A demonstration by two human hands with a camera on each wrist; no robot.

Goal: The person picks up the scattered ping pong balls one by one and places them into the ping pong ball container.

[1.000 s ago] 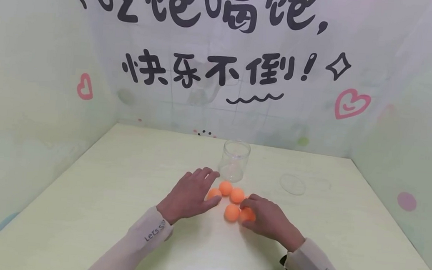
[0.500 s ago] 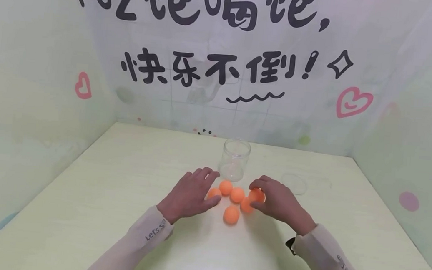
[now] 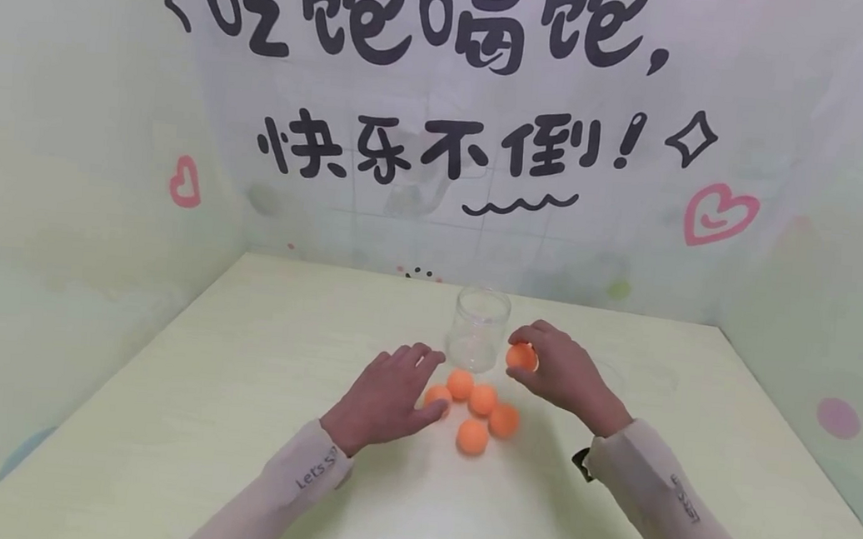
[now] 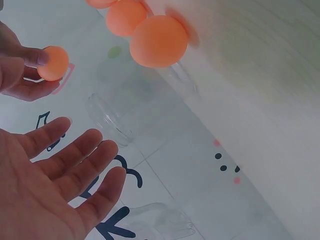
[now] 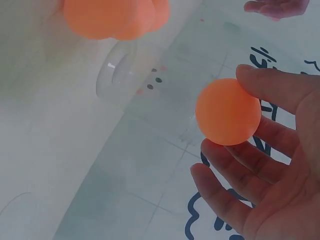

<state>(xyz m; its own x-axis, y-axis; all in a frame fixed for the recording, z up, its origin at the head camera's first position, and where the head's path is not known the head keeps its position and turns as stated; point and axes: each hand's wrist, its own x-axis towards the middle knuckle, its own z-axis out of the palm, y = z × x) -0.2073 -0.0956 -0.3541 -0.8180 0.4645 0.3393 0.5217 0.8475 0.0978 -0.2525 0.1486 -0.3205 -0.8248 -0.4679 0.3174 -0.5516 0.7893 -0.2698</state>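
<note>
I have right fingers (image 5: 232, 172) pinching an orange ball (image 3: 521, 357) near the clear jar (image 3: 478, 333) — slack grip could drop it. Left fingers (image 4: 75, 151) spread, empty — a bump could roll the loose balls (image 3: 472, 438).

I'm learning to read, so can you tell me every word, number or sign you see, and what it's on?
"吃饱喝饱," on the back wall, top line.
"快乐不倒!" on the same wall, underneath.
"Let's S" on the left sleeve; the letters after it aren't clear.
"Let's" on the right sleeve; the rest is too blurred to read.
I can see no writing on the orange balls or the jar, and no numbers anywhere.
</note>
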